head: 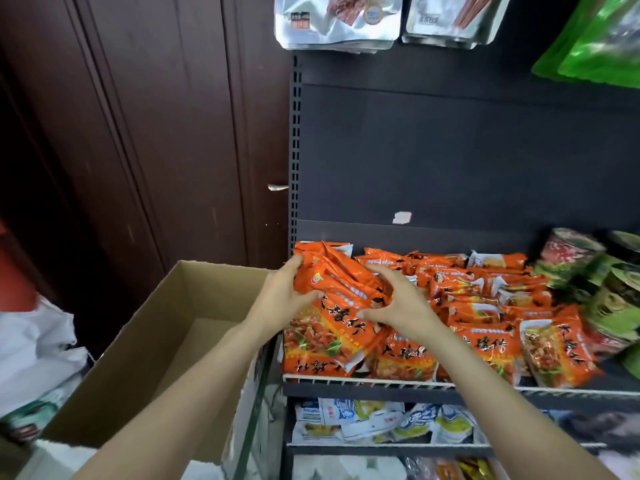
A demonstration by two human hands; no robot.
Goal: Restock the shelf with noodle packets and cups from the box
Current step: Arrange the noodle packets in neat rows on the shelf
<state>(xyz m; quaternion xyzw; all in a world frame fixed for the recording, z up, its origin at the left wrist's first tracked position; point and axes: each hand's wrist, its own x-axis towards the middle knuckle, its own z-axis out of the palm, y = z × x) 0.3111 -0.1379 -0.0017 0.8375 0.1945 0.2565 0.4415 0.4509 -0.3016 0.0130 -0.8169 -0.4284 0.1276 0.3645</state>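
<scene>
A shop: stocked retail shelving (450,388) and hanging snack packs (336,19).

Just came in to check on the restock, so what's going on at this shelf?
A person is setting a bundle of orange plastic noodle packets onto the left end of the dark metal shelf. The left hand grips the bundle's left side; the right hand, fingers curled, presses on it from the right. More orange packets already fill the shelf, with green noodle cups at the right. The open brown cardboard box at the left shows no stock inside.
</scene>
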